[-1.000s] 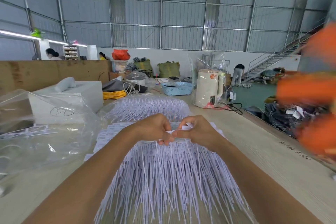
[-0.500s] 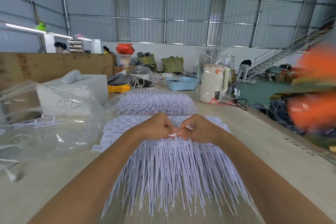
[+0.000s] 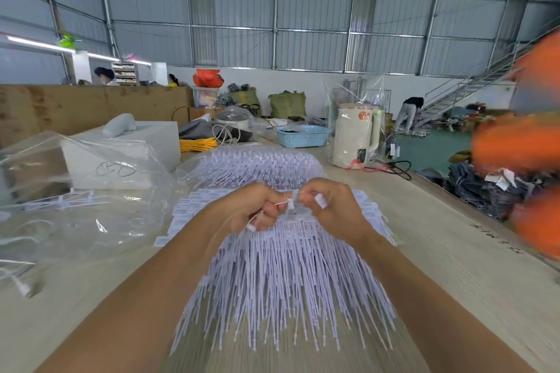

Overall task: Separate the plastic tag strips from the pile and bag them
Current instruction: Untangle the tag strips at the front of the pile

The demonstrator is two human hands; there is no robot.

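1. The left hand is sitting at the centre of the frame, its fingers curling tightly round a thin white plastic tag strip and pinching it.
2. The right hand is sitting just beside it, knuckles almost touching, and is pinching the other end of the same strip, with small white tabs showing between its fingers.
3. Both hands are hovering over the big fanned pile of white plastic tag strips, which is spreading from the centre down toward the lower middle of the frame on the pale wooden table.
4. A crumpled clear plastic bag is lying at the left of the frame, near the pile, with a few white strips showing inside it.
5. A second clear bag full of white strips is lying just above the hands.
6. A white box is standing at the upper left, a light blue plastic basket above centre, and a cream electric kettle to the basket's right.
7. A blurred orange shape is filling the right edge; I cannot tell what it is.
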